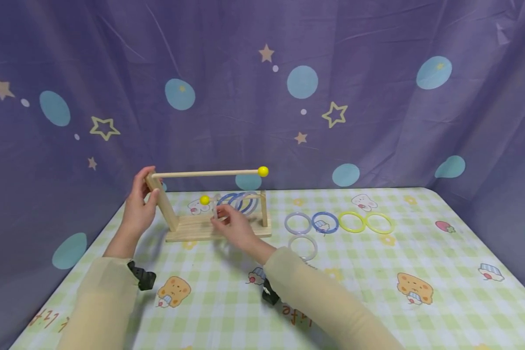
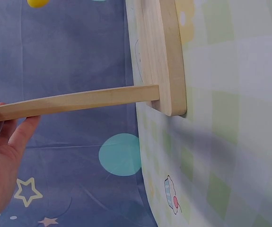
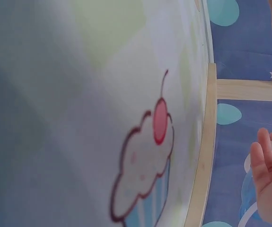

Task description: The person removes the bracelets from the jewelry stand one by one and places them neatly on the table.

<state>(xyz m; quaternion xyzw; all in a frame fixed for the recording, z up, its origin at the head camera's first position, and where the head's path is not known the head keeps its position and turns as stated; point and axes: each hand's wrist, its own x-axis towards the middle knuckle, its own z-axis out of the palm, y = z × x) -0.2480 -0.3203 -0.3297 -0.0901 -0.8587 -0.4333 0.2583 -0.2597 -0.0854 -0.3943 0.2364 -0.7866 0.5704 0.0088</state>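
A wooden stand (image 1: 201, 235) has a tall post (image 1: 165, 206) at its left end and a short post (image 1: 264, 209) at its right. My left hand (image 1: 139, 209) grips the tall post near its top, fingers and thumb on either side. From that post an upper rod (image 1: 210, 173) runs right to a yellow ball. The lower rod's yellow ball (image 1: 205, 200) points left. Just right of it, my right hand (image 1: 237, 228) pinches a clear ring (image 1: 216, 201). Blue and pale purple rings (image 1: 253, 210) hang farther along the lower rod, partly behind that hand.
On the checked tablecloth right of the stand lie a pale purple ring (image 1: 298, 234), a blue ring (image 1: 325, 232) and two yellow rings (image 1: 352, 231) in a row. A clear ring (image 1: 303, 259) lies in front of them. A purple curtain (image 1: 227, 97) hangs behind the table.
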